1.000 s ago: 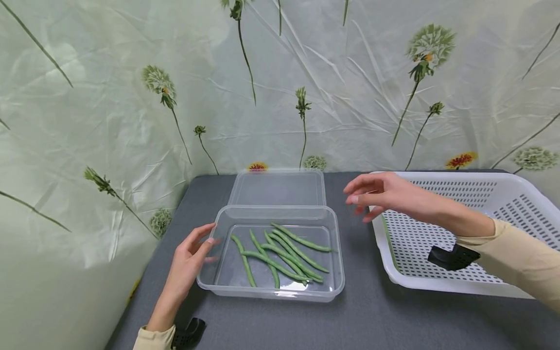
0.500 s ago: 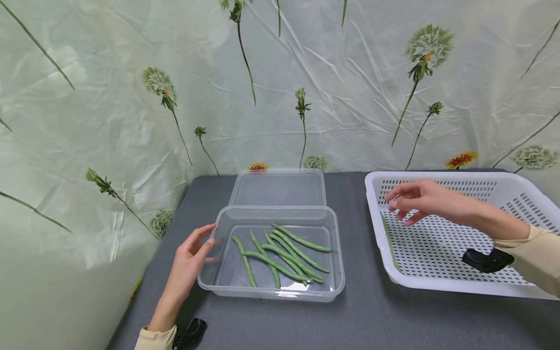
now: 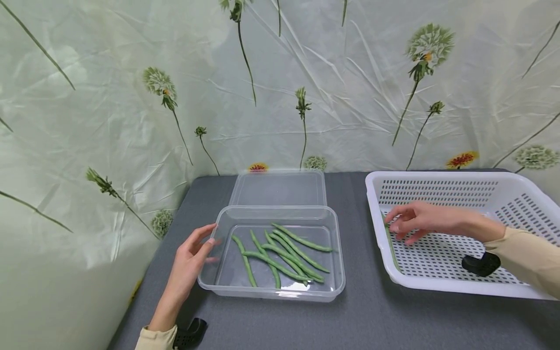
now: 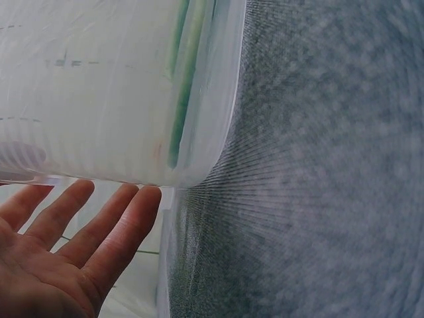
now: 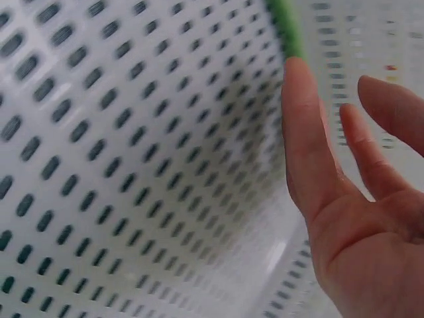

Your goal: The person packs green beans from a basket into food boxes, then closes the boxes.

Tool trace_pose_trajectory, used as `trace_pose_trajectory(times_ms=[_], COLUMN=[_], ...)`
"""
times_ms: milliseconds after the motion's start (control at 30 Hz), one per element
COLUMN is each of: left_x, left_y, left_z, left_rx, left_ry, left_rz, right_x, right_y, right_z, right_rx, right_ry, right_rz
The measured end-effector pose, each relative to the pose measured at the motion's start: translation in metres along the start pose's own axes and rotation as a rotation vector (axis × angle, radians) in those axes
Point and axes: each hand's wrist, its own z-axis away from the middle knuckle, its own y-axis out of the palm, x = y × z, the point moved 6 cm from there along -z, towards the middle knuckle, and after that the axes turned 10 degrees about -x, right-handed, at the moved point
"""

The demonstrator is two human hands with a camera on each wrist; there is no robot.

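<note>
My left hand (image 3: 183,265) is at the left side of a clear plastic container (image 3: 271,294). In the left wrist view its extended fingers (image 4: 122,242) rest against the container's wall. Several green beans (image 3: 302,239) lie loosely crossed on the container's floor. Inside a white perforated basket (image 3: 455,287), my right hand (image 3: 426,222) is lowered by the left wall, fingers loosely bent. A single green bean (image 3: 392,250) lies along that wall. In the right wrist view a fingertip is at the end of this bean (image 5: 285,26), with the thumb apart; whether they touch I cannot tell.
Behind the container lies a flat clear lid (image 3: 280,188). A grey cloth (image 3: 350,321) covers the table, and a strip of it separates container and basket. A floral-print sheet (image 3: 271,97) hangs close behind and to the left.
My right hand has moved right from above the gap between container and basket, then down into the basket toward the bean. The left hand and container have stayed put.
</note>
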Motion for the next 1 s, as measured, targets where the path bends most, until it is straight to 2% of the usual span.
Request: trace_pose_trajectory(times_ms=[267, 533, 1000], left_x=[-0.001, -0.001, 0.0], left_y=[0.0, 0.0, 0.0], left_z=[-0.001, 0.0, 0.0], left_rx=[0.006, 0.008, 0.006], left_ry=[-0.001, -0.01, -0.012], left_rz=[-0.002, -0.009, -0.012], right_x=[-0.01, -0.009, -0.001], right_y=[0.002, 0.004, 0.01], right_z=[-0.006, -0.01, -0.019], right_rx=[0.054, 0.059, -0.171], right_ry=[-0.003, -0.059, -0.073], right_rz=[0.004, 0.072, 0.254])
